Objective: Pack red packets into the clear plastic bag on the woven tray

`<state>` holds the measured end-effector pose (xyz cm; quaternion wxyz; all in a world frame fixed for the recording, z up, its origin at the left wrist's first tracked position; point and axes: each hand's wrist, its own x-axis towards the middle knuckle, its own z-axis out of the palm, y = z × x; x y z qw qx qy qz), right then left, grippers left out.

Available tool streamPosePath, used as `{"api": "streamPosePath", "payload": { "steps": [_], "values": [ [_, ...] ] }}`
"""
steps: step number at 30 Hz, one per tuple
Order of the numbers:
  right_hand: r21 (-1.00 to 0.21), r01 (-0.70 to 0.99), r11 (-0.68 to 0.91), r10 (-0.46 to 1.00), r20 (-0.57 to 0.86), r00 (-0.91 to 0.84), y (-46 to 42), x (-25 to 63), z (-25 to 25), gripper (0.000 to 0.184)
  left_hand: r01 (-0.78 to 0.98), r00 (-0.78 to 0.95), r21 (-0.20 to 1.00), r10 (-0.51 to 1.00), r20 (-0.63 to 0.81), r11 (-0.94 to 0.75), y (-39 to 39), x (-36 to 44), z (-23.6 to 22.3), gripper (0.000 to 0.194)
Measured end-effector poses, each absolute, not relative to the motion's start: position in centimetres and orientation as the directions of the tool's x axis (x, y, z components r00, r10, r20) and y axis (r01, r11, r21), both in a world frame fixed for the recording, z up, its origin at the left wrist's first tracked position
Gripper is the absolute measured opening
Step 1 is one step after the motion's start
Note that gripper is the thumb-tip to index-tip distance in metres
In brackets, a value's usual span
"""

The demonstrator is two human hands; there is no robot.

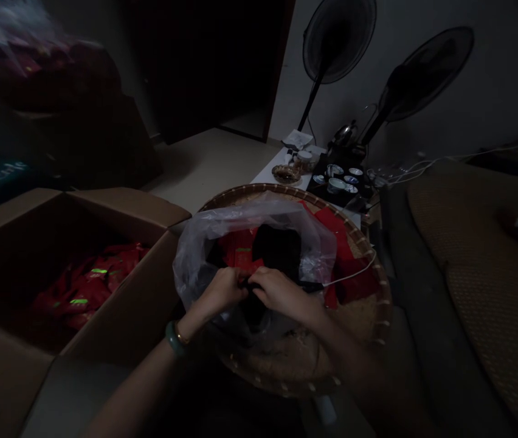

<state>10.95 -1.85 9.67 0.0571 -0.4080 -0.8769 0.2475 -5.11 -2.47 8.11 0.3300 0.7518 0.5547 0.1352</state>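
My left hand (222,292) and my right hand (279,293) meet with curled fingers at the near rim of a clear plastic bag (204,243). Both pinch a small dark item that I cannot make out. Inside the bag lie red packets (241,252) and a dark mass (279,246). The bag rests on a round woven bamboo tray (368,304), where more red packets (350,267) lie to the right. A green bangle (173,339) circles my left wrist.
An open cardboard box (149,213) on the left holds several red packets (90,286). A low white table with tea cups (338,179) stands behind the tray. Two standing fans (338,39) are against the wall. A woven-mat seat (491,261) is at the right.
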Motion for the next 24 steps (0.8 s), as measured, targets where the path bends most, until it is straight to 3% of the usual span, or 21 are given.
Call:
{"api": "streamPosePath", "payload": {
  "steps": [4,9,16,24],
  "values": [
    [-0.369,0.756,0.540,0.754,-0.186,-0.630,-2.0,10.3,10.4,0.018,0.759,0.321,0.631,0.935,-0.150,-0.160,-2.6,-4.8,8.0,0.030],
    [-0.303,0.817,0.491,0.816,-0.169,-0.553,-2.4,9.6,10.5,0.022,0.728,0.293,0.673,0.947,-0.132,-0.131,-2.6,-5.0,8.2,0.033],
    [-0.359,0.708,0.608,0.742,-0.061,-0.668,-2.4,10.7,9.8,0.010,0.538,0.162,0.842,0.985,-0.056,-0.040,-2.8,-5.2,6.5,0.054],
    [-0.525,0.620,0.583,0.767,0.102,-0.634,-2.6,10.3,8.6,0.034,0.317,0.162,0.948,0.986,-0.034,-0.020,-2.6,-5.6,4.8,0.057]
  ]
}}
